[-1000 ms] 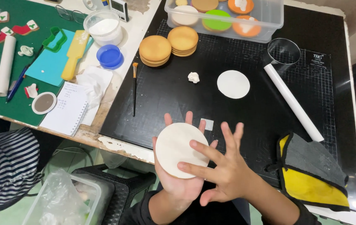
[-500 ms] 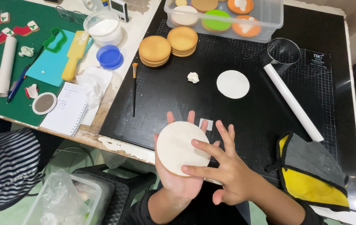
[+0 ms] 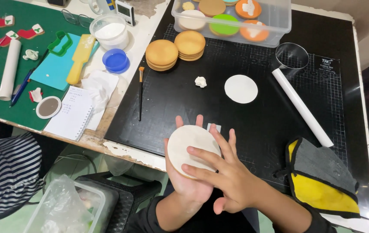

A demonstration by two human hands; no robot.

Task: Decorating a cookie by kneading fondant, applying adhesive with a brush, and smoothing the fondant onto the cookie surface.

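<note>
Left hand [image 3: 188, 172] palm up, fingers open, cradling round cookie [image 3: 191, 149] w/ white icing sheet on top; flat on the palm, prob. so the soft top stays level. Right hand [image 3: 227, 181] open too, fingers spread, fingertips [image 3: 191, 149] pressing lightly on the cookie face, seemingly smoothing the sheet down; no grip, just contact. Cookie held over near edge of black cutting mat [image 3: 245, 116] on table [image 3: 124, 151], between both hands, sandwiched. Nearby on mat: cut white icing disc [image 3: 241, 89], small icing scrap [image 3: 200, 81], white rolling pin [image 3: 302, 106], round clear cutter [image 3: 292, 56], brush [image 3: 140, 92], two stacks of plain cookies [image 3: 175, 50] within reach. Clear tub [image 3: 232, 19] w/ finished ones at far side. Yellow-grey cloth [image 3: 320, 179] by right forearm; exact kind unclear.
</note>
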